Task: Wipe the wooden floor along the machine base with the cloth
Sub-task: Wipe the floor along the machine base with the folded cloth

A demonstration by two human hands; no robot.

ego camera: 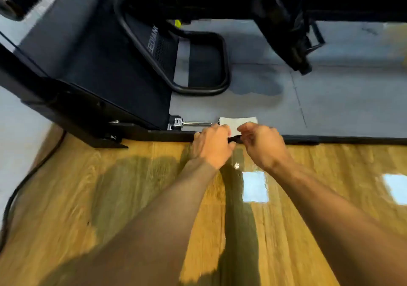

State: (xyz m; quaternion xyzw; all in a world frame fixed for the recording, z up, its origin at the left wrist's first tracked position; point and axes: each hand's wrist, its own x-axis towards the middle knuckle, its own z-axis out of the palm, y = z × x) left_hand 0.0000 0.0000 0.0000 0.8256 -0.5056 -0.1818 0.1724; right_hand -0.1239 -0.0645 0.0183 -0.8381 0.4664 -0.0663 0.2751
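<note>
**Cloth gathered at the base edge, floor not yet wiped**

You hold the cloth [239, 122] in both hands, over the black edging [341, 140] where the grey mat [308, 109] meets the wooden floor [132, 197]. Your left hand [212, 145] is curled over the cloth's near left corner. Your right hand [263, 145] pinches the near right side between thumb and fingertips. Each grip looks closed on the fabric, though your knuckles hide the exact contact on the left. The far part of the cloth spreads out above the mat; I cannot tell whether it rests there or is lifted. None of it is on the boards.

This looks like the preparing step: straightening or folding the cloth into a pad before the wipe.

The next move calls for drawing the cloth toward you onto the wood. Then press it flat under one hand and run it close against the edging.

To the left, the machine base [72, 109] sets its foot on the boards, with a metal pin [193, 123] just beside the cloth. A black cable [19, 188] trails across the floor farther off, so expect to work around these.
</note>
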